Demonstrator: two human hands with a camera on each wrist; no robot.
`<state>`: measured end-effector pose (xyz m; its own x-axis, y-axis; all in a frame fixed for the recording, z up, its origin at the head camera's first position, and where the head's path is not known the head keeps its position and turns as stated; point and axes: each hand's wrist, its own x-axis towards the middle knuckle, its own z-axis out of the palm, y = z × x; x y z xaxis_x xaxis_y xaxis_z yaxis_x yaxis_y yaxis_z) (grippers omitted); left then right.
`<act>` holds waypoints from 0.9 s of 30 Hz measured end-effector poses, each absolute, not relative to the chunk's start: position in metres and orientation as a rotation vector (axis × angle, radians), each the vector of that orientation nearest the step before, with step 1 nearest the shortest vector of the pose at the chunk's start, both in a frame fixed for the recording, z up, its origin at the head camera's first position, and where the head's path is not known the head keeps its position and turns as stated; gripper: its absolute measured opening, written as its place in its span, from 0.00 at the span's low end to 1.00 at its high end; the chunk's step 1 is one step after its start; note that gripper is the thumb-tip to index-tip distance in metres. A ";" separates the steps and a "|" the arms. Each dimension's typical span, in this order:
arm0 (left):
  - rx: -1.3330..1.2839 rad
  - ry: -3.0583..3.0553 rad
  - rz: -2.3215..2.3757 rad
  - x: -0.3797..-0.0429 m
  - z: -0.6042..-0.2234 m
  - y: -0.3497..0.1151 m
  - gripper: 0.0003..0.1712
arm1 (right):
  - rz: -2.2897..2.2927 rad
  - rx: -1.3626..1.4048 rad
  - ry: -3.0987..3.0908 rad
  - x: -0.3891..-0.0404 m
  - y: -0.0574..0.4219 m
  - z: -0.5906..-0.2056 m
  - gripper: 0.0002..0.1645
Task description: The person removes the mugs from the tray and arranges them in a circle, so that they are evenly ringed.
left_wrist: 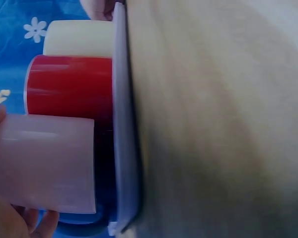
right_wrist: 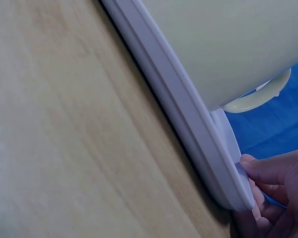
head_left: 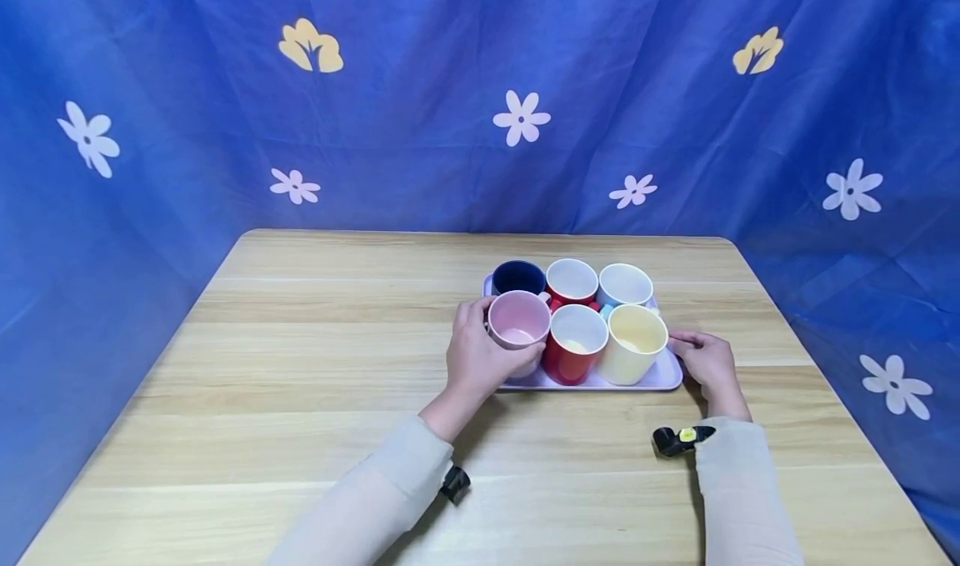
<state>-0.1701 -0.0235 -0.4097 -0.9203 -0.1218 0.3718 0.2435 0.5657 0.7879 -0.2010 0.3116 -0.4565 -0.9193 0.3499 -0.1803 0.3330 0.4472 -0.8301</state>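
My left hand (head_left: pixel 478 353) grips a pink mug (head_left: pixel 519 320) at the front left of a pale lilac tray (head_left: pixel 666 374). In the left wrist view a small gap separates the base of this pink mug (left_wrist: pixel 44 163) from the tray (left_wrist: pixel 125 124). At the tray's right end, my right hand (head_left: pixel 707 362) pinches the rim; the right wrist view shows the thumb (right_wrist: pixel 268 168) over the edge and other fingers beneath. Beside the pink mug stand a red mug (head_left: pixel 566 362) and a cream mug (head_left: pixel 626 358), both upright on the tray.
Behind them on the tray are a dark navy mug (head_left: pixel 519 277), another red mug (head_left: pixel 572 280) with a white inside, and a light blue mug (head_left: pixel 626 284). The tray lies on a wooden table (head_left: pixel 300 366). A blue flowered curtain (head_left: pixel 420 132) hangs behind and at the sides.
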 end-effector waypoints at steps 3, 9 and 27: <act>-0.099 -2.417 -1.302 -0.169 -0.402 -0.023 0.48 | 1.520 -0.623 -2.653 -0.201 0.312 -0.457 0.23; -0.106 -2.406 -1.302 -0.167 -0.389 -0.024 0.49 | 1.512 -0.599 -2.660 -0.201 0.312 -0.458 0.22; -0.074 -2.275 -1.330 -0.176 -0.339 -0.063 0.49 | 1.496 -0.589 -2.649 -0.201 0.313 -0.459 0.21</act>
